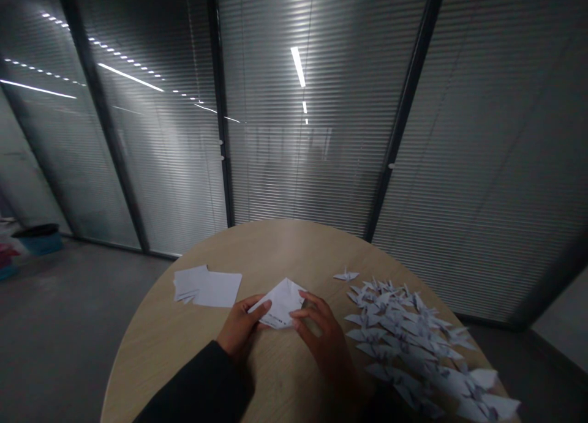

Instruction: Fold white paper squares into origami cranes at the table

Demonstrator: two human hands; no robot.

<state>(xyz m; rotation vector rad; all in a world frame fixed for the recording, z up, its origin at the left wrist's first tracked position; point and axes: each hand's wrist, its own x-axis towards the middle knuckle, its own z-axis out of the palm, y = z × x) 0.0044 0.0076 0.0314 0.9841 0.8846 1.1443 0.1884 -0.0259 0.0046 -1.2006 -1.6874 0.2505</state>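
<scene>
A white sheet of paper (282,300), folded to a diamond shape with small dark print along its lower edge, is held up over the round table. My left hand (239,328) is closed on its left corner, thumb on top and fingers underneath. At the right corner, my right hand (324,334) has its bent fingers on the paper's edge. Right of that hand lies a large group of folded paper cranes (404,331). One single paper crane (346,275) sits a little apart, farther back.
Several flat white paper sheets (218,288) overlap on the left of the wooden table (285,245). Behind its far edge stands a glass partition with blinds (303,178) and dark frames. A blue bin (41,240) with a black liner is on the floor at far left.
</scene>
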